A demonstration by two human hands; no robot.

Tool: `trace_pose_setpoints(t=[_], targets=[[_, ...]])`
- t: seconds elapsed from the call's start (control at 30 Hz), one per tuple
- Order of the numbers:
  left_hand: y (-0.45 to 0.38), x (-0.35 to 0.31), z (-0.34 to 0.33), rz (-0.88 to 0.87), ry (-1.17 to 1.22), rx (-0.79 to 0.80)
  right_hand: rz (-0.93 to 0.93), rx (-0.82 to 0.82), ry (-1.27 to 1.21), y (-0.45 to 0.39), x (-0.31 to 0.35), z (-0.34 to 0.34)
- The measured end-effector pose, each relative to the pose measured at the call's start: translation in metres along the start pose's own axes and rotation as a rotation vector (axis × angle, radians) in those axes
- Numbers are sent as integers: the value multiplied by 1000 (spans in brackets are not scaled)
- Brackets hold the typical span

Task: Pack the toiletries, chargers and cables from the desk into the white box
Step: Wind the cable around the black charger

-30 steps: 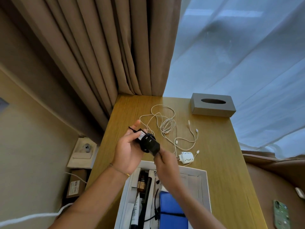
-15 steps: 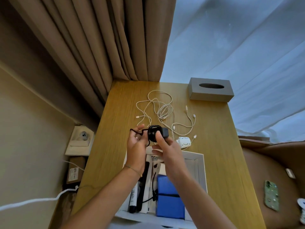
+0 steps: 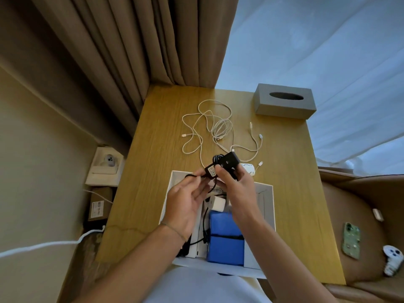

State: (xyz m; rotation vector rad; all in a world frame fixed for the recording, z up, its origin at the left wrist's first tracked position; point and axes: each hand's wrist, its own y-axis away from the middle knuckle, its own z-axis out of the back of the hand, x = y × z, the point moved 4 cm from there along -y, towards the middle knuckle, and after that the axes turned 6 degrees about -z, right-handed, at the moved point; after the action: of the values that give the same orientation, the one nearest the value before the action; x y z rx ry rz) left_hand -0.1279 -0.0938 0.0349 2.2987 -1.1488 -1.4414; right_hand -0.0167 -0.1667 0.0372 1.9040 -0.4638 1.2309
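Currently the right hand (image 3: 235,182) grips the black charger (image 3: 227,161) above the box (image 3: 267,206); the left hand (image 3: 185,202) pinches its cord (image 3: 192,176). Coil the cord tightly, then lower it into the box's free right side.

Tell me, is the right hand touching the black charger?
Touching. The head view shows the right hand with its fingers wrapped around the black charger.

Label on black charger (image 3: 226,162): print too small to read.
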Motion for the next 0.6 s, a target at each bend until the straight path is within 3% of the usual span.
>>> trace_pose_setpoints(t=[0.1, 0.17, 0.3, 0.47, 0.6], targets=[[16, 0, 35, 171, -57, 141, 33, -21, 124, -2, -3, 16], [22, -4, 61, 173, -197, 132, 5, 41, 259, -2, -10, 22], [15, -16, 99, 4, -474, -38, -123, 138, 576, 3, -38, 18], [6, -25, 99, -209, -722, 46, -54, 93, 991, 7, -61, 1], [0, -31, 98, -252, -759, 42, 4, 59, 1357, -1, -78, -18]])
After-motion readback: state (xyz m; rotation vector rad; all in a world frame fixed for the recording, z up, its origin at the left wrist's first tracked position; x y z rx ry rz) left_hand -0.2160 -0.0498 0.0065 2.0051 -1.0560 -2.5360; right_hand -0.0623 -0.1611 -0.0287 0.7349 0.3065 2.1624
